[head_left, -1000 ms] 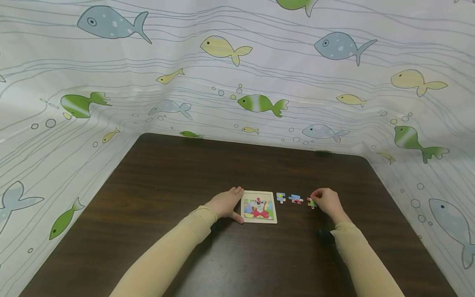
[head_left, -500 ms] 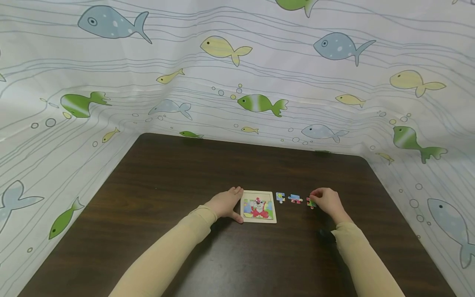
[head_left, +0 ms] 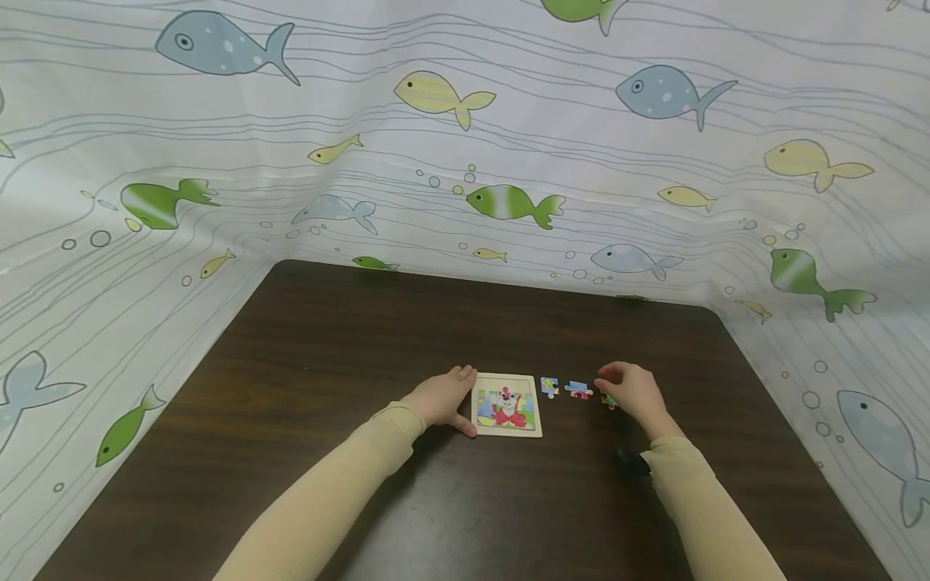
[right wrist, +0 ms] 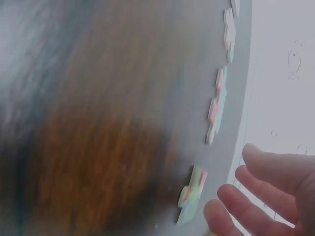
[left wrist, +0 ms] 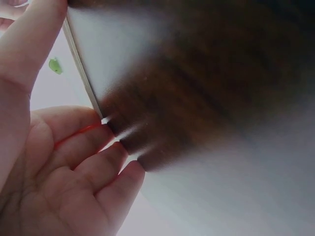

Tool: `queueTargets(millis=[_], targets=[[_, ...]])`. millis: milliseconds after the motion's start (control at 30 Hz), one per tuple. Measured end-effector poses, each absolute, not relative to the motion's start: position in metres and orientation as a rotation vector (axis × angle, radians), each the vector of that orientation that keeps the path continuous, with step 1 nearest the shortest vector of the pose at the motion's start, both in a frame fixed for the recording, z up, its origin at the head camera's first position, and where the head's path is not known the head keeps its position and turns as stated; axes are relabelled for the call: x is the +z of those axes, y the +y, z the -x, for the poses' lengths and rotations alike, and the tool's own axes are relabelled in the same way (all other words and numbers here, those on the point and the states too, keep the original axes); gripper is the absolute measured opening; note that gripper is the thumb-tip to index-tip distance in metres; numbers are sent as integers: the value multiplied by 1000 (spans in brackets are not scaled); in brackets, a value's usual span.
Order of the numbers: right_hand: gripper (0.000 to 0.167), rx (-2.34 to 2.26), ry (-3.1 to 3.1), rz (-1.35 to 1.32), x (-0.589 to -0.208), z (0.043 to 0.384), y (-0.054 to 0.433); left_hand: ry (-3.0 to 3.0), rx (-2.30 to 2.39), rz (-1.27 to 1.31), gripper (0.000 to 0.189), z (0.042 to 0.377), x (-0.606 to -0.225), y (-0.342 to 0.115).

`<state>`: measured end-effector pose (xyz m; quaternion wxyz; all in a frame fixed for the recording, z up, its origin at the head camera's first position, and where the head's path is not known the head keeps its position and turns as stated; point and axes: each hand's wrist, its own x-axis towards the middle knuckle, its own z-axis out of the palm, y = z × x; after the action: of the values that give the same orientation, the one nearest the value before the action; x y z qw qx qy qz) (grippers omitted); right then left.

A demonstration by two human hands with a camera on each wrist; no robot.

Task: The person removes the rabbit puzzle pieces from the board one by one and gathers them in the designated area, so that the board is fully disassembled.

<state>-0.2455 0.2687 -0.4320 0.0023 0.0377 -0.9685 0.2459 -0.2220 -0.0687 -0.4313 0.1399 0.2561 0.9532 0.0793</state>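
Cream sleeves (head_left: 320, 500) nearest the camera, both my arms out over the table (head_left: 349, 339). Left hand (head_left: 441, 399): thumb and fingers spread along the left edge of the wooden puzzle frame (head_left: 507, 433), touching, not wrapped round it; I read that as steadying. Frame lies flat. Cartoon animal picture (head_left: 506, 410) fills its lower part; top strip is bare.

Right hand (head_left: 632, 395): fingers loosely bent, thumb apart, nothing held. Right wrist view shows a gap between them and the closest piece.

Status: assembled rows look done, top strip not. Three loose jigsaw pieces in a row right of the frame: green-and-red piece (head_left: 608, 401), partly hidden by my right hand; blue-and-pink piece (head_left: 579, 390) in the middle; blue-and-yellow piece (head_left: 550, 386) just beside the frame. My guess: those three make up what's missing.

Past the table's far edge: white fish-print sheet (head_left: 407, 177).
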Motion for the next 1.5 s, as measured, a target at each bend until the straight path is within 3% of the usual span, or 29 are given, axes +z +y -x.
queueTargets(millis=[1500], targets=[[20, 925, -3036, -285, -436, 244, 171, 2749, 269, -724, 104, 223, -434, -69]])
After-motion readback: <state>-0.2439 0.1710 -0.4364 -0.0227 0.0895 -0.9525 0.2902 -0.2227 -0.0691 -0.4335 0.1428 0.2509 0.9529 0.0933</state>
